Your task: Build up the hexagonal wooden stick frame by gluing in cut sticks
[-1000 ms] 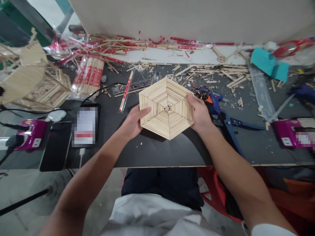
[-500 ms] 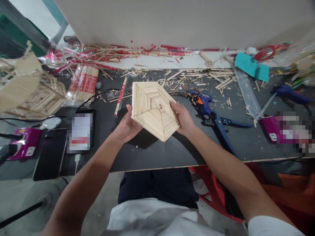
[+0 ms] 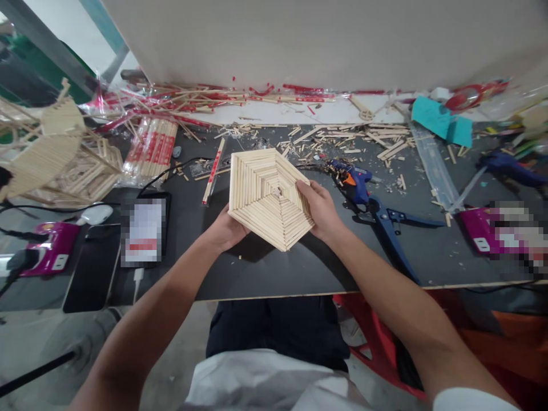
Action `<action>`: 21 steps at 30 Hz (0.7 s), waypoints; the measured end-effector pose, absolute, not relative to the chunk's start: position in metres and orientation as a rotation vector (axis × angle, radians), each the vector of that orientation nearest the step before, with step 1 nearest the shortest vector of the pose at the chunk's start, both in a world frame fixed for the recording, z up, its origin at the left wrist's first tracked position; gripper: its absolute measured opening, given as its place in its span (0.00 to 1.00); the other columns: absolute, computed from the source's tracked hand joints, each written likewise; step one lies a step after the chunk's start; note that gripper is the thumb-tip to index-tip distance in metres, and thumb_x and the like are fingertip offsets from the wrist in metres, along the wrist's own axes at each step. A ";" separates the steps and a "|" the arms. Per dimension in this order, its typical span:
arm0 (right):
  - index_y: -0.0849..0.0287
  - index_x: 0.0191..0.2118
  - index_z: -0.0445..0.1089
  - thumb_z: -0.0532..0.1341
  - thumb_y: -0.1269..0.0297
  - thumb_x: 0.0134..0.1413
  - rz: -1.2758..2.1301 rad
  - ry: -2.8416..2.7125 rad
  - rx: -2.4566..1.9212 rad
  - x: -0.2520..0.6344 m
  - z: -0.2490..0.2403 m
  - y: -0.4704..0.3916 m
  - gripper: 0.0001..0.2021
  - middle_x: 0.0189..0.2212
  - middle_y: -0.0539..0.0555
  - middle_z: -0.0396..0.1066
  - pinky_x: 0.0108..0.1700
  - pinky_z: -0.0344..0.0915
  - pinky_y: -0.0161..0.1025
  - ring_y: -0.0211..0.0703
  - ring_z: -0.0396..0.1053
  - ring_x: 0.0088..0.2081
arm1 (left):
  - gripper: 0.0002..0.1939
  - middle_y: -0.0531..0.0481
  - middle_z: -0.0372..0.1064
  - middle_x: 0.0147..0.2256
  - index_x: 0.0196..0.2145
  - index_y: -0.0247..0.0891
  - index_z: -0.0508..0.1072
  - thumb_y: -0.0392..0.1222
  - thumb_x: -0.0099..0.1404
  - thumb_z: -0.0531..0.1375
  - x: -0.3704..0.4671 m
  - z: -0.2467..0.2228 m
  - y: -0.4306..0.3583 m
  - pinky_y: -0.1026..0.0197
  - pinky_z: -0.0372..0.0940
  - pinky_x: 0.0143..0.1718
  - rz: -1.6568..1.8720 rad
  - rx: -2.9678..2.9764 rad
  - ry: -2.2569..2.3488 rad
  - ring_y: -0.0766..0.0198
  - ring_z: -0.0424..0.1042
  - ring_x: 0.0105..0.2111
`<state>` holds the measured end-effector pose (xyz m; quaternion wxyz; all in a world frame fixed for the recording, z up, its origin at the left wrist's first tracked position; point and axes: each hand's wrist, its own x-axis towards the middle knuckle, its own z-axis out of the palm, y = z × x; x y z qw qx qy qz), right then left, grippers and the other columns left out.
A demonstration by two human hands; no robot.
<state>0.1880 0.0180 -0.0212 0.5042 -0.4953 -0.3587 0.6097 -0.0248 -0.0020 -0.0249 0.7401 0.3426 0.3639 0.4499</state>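
Observation:
A six-sided panel point(image 3: 261, 211) built from rings of pale wooden sticks is held up over the dark table, its patterned face toward me. A small gap shows at its centre. My left hand point(image 3: 229, 228) grips the lower left edge, with most of its fingers hidden beneath. On the opposite edge, my right hand point(image 3: 321, 208) is closed, its thumb lying on top of the panel. A wrapped pair of chopsticks point(image 3: 213, 171) lies just beyond the left hand. Right of the panel are a blue glue gun point(image 3: 358, 181) and blue-handled cutters point(image 3: 387, 225).
Stick offcuts point(image 3: 342, 140) litter the table's back. Packed chopsticks point(image 3: 149, 148) and a wooden stick structure point(image 3: 64, 154) stand at left, with a phone point(image 3: 143, 231), a dark phone point(image 3: 92, 268) and a purple power strip point(image 3: 53, 248) nearer. A second glue gun point(image 3: 514, 168) lies at right.
The whole view has shifted slightly, so everything sits a little lower and further right. Both hands keep hold of the panel, whose tilt has changed slightly; the left thumb is now less visible.

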 end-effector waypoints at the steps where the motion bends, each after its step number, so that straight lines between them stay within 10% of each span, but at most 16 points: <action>1: 0.52 0.38 0.63 0.70 0.40 0.45 1.473 -0.872 -1.194 0.189 -0.021 0.018 0.25 0.34 0.53 0.77 0.41 0.76 0.50 0.54 0.79 0.40 | 0.23 0.45 0.80 0.38 0.39 0.41 0.78 0.54 0.48 0.75 -0.025 -0.025 -0.002 0.44 0.73 0.51 0.998 0.760 0.790 0.45 0.77 0.50; 6: 0.52 0.39 0.64 0.71 0.43 0.45 1.436 -0.862 -1.180 0.193 -0.017 0.018 0.23 0.34 0.52 0.78 0.42 0.75 0.50 0.53 0.79 0.40 | 0.26 0.47 0.79 0.35 0.33 0.40 0.79 0.53 0.39 0.80 -0.023 -0.019 -0.001 0.47 0.74 0.49 1.164 0.772 0.824 0.49 0.79 0.44; 21: 0.52 0.41 0.69 0.72 0.46 0.46 1.485 -0.941 -1.044 0.195 -0.008 0.011 0.22 0.40 0.53 0.80 0.48 0.75 0.53 0.54 0.79 0.45 | 0.11 0.48 0.78 0.28 0.32 0.37 0.80 0.49 0.59 0.69 -0.023 -0.011 0.006 0.56 0.76 0.33 0.867 0.574 0.948 0.57 0.78 0.29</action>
